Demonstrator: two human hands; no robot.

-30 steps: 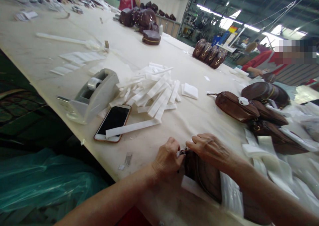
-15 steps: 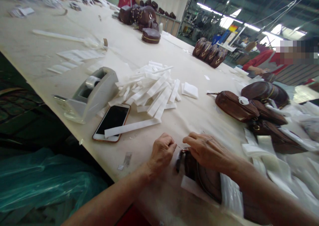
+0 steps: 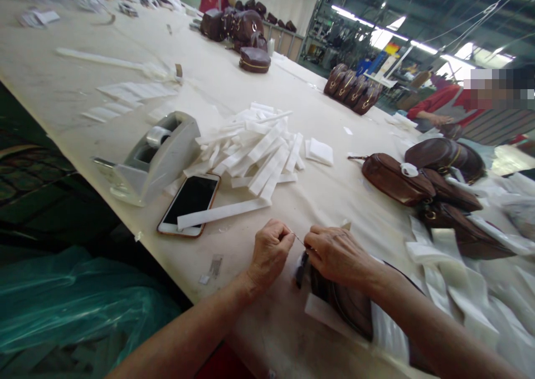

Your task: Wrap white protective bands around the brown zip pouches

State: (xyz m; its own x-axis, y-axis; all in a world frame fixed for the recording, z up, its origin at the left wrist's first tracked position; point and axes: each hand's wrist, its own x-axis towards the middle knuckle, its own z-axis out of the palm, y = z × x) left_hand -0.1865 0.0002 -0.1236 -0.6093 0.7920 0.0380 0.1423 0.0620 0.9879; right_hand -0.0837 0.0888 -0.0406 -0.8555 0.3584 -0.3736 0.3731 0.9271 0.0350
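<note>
You have two hands here, one left hand [image 3: 271,253] and one right hand [image 3: 338,256], plus one thin cord [image 3: 298,238] and one brown bag [image 3: 353,307] at them. On your counter [image 3: 246,226], count one phone [image 3: 190,202], one tape dispenser [image 3: 161,164] with one tape roll [image 3: 157,137], and one folded white pad [image 3: 320,151]. Your heaped white strips [image 3: 254,147] overlap too much to count. You have four bags in the standing row [image 3: 351,89], at least four in the right-hand cluster [image 3: 397,179], and at least four in the far group [image 3: 254,60]. Two co-workers [image 3: 453,103] wear red.
</note>
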